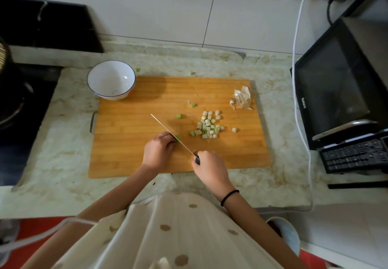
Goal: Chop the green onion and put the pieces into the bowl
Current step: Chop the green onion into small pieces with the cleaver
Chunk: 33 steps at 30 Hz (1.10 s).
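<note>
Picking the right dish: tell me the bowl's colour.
The bowl is white with a thin blue rim; head view.

bowl [111, 80] white, blue rim; cutting board [147, 104] orange-brown wood; onion pieces [206, 127] pale green/white; counter [69, 142] beige marbled

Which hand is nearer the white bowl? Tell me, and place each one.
Left. The left hand, holding the green onion stub, sits nearer the person and right of the bowl; the right hand, gripping the knife, is further right and nearer the person still.
</note>
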Motion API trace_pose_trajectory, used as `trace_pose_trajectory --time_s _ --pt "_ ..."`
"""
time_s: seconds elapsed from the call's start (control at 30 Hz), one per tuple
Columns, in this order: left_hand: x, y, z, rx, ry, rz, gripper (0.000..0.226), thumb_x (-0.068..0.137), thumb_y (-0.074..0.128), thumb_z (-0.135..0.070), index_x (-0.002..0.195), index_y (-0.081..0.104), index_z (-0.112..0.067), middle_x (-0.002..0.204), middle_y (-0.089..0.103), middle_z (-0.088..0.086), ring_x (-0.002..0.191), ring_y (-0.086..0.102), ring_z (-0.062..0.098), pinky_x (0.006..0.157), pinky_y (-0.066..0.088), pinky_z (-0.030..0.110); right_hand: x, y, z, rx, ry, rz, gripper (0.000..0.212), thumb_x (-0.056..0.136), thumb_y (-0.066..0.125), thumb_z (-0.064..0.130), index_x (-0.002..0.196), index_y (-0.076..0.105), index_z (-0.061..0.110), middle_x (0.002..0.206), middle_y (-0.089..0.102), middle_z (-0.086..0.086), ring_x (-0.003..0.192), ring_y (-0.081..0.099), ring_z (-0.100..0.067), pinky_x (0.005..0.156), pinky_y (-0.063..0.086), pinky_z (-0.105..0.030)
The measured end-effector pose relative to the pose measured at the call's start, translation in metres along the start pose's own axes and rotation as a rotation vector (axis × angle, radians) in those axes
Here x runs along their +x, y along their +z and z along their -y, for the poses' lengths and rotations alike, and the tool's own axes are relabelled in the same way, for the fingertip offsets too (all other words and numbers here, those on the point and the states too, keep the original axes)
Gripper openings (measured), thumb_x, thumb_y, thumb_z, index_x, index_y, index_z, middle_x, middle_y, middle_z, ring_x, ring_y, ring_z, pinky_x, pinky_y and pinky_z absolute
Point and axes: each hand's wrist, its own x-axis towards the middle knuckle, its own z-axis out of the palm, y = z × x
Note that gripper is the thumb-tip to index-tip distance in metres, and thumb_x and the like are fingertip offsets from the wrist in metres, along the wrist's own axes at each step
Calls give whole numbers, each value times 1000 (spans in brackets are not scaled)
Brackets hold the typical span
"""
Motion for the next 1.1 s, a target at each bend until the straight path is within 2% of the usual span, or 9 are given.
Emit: trace_pose_trajectory --time_s 0.23,0.43,0.57,0.7,0.83,0.97,1.1 --pt "-1 -1 1 -53 37 -33 16 69 60 -9 79 73 -13 89 70 4 67 64 31 48 49 31 0 0 4 -31 -12 6 19 93 46 20 75 48 14 68 49 0 60 47 -22 42 21 -23" --pt "-1 7 9 -75 32 -45 12 70 60 -8 75 71 -10 87 69 3 64 64 27 47 50 32 4 3 6 34 66 47 27 92 46 16 66 44 11 57 41 2 59 47 -24 41 23 -24" --pt "0 9 10 -120 5 -50 11 70 60 -4 73 70 -8 84 68 3 65 63 25 49 51 33 14 2 7 62 144 108 38 92 48 14 58 32 18 56 38 4 61 45 -24 42 23 -24" --pt "0 6 5 -114 11 -51 12 69 59 -3 70 70 -8 82 69 3 62 62 25 48 49 29 28 2 17 58 162 112 31 92 49 12 63 39 14 59 42 3 64 48 -24 50 32 -26" --pt "-1 5 4 -97 14 -51 12 68 59 -2 69 70 -8 81 69 3 60 63 24 48 49 26 37 1 27 85 143 101 17 91 50 13 75 53 10 76 58 -8 66 48 -25 57 36 -29" --pt "-1 4 5 -75 28 -36 12 71 60 -5 72 71 -8 84 70 3 63 64 24 48 51 29 45 -3 23 118 139 116 22 89 52 15 67 47 10 63 49 -1 61 50 -24 53 37 -27" --pt "-5 1 5 -80 43 4 16 73 57 -2 79 72 -7 91 69 6 70 65 26 50 53 31 51 -9 20 176 124 131 38 89 51 13 54 35 17 53 39 1 48 41 -16 42 27 -25"
